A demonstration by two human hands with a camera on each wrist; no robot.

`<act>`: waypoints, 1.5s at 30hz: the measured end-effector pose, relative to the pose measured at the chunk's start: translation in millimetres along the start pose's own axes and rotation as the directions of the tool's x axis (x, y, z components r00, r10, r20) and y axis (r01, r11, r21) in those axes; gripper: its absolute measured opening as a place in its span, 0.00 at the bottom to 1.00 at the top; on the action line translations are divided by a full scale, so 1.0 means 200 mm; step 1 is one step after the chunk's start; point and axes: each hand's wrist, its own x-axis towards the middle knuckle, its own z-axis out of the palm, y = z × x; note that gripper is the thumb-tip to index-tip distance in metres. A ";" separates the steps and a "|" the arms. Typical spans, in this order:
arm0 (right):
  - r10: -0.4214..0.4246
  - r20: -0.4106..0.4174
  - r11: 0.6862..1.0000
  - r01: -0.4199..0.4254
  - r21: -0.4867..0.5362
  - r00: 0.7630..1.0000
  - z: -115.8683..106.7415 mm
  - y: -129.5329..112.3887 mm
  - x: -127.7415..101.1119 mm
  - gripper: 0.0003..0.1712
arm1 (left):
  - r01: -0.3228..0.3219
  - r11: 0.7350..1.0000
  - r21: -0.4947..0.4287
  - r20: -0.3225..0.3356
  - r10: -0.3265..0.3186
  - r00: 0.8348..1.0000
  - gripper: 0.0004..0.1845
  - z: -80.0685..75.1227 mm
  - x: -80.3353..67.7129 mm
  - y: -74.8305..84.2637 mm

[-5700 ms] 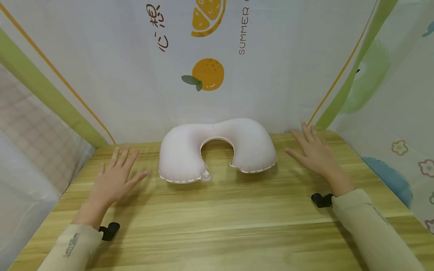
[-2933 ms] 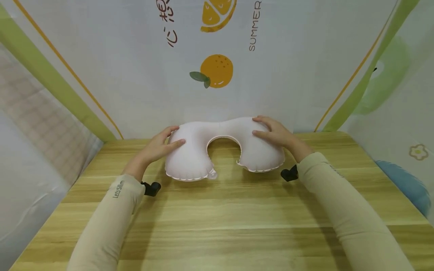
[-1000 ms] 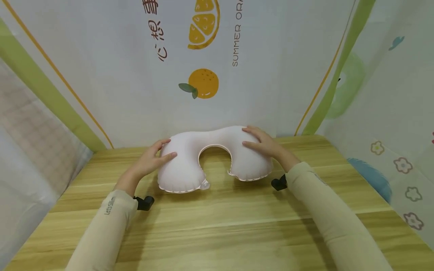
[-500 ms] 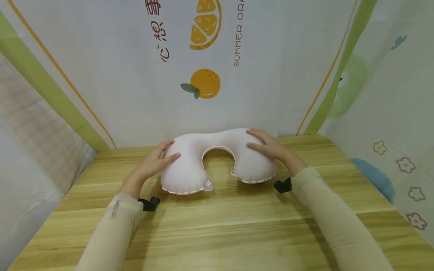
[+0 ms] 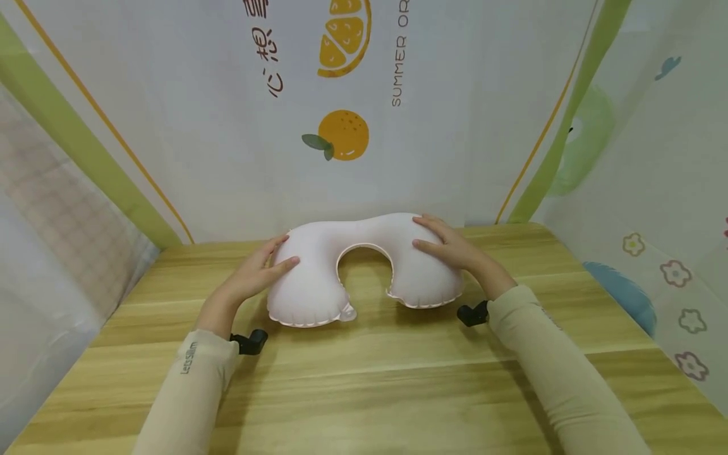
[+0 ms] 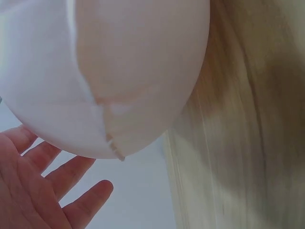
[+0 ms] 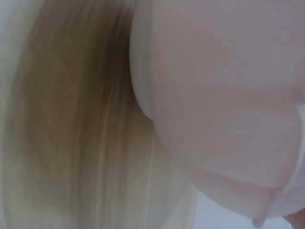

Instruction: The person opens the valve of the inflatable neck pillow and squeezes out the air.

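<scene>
your left hand (image 5: pixel 253 275) and right hand (image 5: pixel 455 245) have fingers spread against opposite sides of the neck pillow (image 5: pixel 364 232), so it sits between them on the counter (image 5: pixel 364 392), probably because two-sided contact steadies something that puffy

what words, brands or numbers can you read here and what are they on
"SUMMER OR", cut off above: hanging cloth
"心想", then a cut-off character: same cloth
"LetsSlim", small, probable reading: left sleeve
Right sleeve: marking too small to read
Pale pillow: no readable text
No numbers readable
</scene>
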 end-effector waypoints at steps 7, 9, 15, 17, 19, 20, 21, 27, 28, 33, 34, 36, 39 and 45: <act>-0.011 -0.001 1.000 0.011 -0.014 1.000 0.01 0.00 -0.02 0.38 | 0.005 1.000 0.006 -0.011 -0.005 1.000 0.44 0.01 -0.04 0.00; -0.012 -0.003 1.000 0.012 -0.022 1.000 0.01 0.00 -0.03 0.38 | 0.005 1.000 0.012 -0.008 -0.005 1.000 0.44 0.01 -0.05 0.00; -0.022 0.005 0.999 0.022 -0.038 1.000 0.00 -0.01 -0.07 0.38 | -0.025 0.999 0.038 -0.008 0.026 1.000 0.43 0.02 -0.09 0.01; -0.031 0.007 0.998 0.032 -0.046 0.999 -0.01 -0.02 -0.09 0.39 | -0.037 0.998 0.043 -0.009 0.037 0.999 0.43 0.02 -0.10 0.02; -0.042 0.004 0.998 0.043 -0.056 0.999 -0.01 -0.02 -0.10 0.39 | -0.043 0.998 0.039 -0.007 0.043 0.999 0.43 0.03 -0.11 0.02; -0.045 0.001 0.997 0.045 -0.061 0.999 -0.01 -0.02 -0.11 0.39 | -0.042 0.999 0.035 -0.005 0.042 0.999 0.43 0.03 -0.12 0.03; -0.047 0.001 0.997 0.047 -0.061 0.999 -0.01 -0.02 -0.11 0.39 | -0.044 0.998 0.033 -0.003 0.044 0.999 0.43 0.03 -0.12 0.03; -0.047 -0.002 0.997 0.046 -0.066 0.999 -0.01 -0.01 -0.15 0.41 | -0.061 0.997 0.037 0.003 0.061 0.998 0.43 0.04 -0.14 0.05; -0.048 -0.001 0.996 0.048 -0.068 0.999 -0.01 -0.01 -0.16 0.41 | -0.061 0.997 0.041 0.005 0.061 0.998 0.43 0.04 -0.14 0.05; -0.068 0.003 0.996 0.068 -0.065 0.998 -0.01 0.00 -0.20 0.41 | -0.066 0.996 0.060 0.014 0.065 0.998 0.43 0.03 -0.17 0.06; -0.073 0.003 0.995 0.073 -0.063 0.997 -0.01 0.00 -0.20 0.41 | -0.068 0.996 0.062 0.013 0.067 0.998 0.43 0.03 -0.18 0.06; -0.086 0.006 0.994 0.086 -0.062 0.996 -0.01 0.00 -0.21 0.42 | -0.072 0.995 0.065 0.012 0.072 0.997 0.43 0.03 -0.19 0.07; -0.097 0.014 0.993 0.097 -0.062 0.995 -0.02 0.00 -0.23 0.42 | -0.072 0.995 0.063 0.010 0.072 0.997 0.42 0.03 -0.21 0.07; -0.108 0.034 0.991 0.110 -0.075 0.994 -0.03 0.00 -0.28 0.42 | -0.070 0.995 0.077 0.008 0.069 0.998 0.42 0.05 -0.24 0.07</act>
